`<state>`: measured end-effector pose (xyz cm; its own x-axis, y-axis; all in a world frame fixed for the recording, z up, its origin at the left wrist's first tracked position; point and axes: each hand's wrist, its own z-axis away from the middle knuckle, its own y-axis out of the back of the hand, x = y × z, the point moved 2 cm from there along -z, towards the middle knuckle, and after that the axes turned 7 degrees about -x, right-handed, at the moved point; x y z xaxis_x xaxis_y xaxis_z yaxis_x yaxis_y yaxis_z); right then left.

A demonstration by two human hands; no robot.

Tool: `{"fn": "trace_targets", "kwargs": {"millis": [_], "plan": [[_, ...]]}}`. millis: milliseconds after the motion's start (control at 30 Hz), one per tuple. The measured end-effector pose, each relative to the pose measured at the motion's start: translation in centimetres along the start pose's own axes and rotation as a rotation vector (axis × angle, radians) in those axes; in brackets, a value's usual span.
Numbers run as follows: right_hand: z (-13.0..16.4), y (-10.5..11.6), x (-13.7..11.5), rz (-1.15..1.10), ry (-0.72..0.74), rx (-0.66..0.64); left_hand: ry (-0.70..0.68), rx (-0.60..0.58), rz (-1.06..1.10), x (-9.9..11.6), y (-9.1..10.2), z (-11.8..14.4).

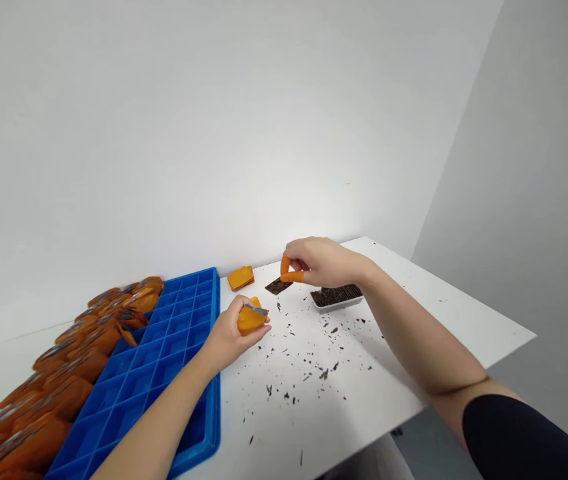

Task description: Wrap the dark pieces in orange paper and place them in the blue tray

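My left hand (231, 333) is closed around a small orange pouch (251, 323), whose grey-silver edge shows at the top. Orange finger covers sit on the thumb and index finger of my right hand (314, 260). Those two fingertips pinch the near corner of a thin, dark brown flat piece (277, 287), which is low over the white table or touching it; I cannot tell which. Beside my right wrist is a white tray (338, 306) packed with similar dark pieces (339, 293) standing on edge. A small stack of flat orange pouches (241, 277) lies beyond my left hand.
A blue tray (184, 333) divided into many compartments lies at the left, under my left forearm. Rows of filled orange pouches (79, 353) cover its left side. Dark crumbs (324, 375) are scattered over the white table (389, 373). A white wall (264, 133) rises behind.
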<state>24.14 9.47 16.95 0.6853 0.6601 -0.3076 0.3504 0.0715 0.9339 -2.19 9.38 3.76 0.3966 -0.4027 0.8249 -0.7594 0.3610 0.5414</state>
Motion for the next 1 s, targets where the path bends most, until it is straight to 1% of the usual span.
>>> {"fn": "trace_targets", "kwargs": {"millis": [100,200,400,533,667,1000], "plan": [[-0.5,-1.1,-1.1,-0.024,0.072,-0.011,-0.015,0.004,-0.04,0.0,-0.1,0.0],[-0.9,-1.9,-1.5,-0.05,0.105,-0.041,-0.019,0.011,-0.091,-0.1,-0.1,-0.1],[-1.1,-2.3,-1.7,-0.127,0.154,-0.076,-0.024,0.047,-0.177,-0.3,0.0,-0.1],[-0.8,-1.9,-1.9,-0.162,0.162,-0.091,-0.059,0.079,-0.219,-0.3,0.1,0.0],[-0.7,-1.6,-2.0,-0.159,0.148,-0.111,-0.056,0.067,-0.212,-0.5,0.1,-0.1],[-1.2,-2.9,-1.5,-0.119,0.129,-0.12,-0.071,0.068,-0.19,-0.4,0.0,0.0]]}}
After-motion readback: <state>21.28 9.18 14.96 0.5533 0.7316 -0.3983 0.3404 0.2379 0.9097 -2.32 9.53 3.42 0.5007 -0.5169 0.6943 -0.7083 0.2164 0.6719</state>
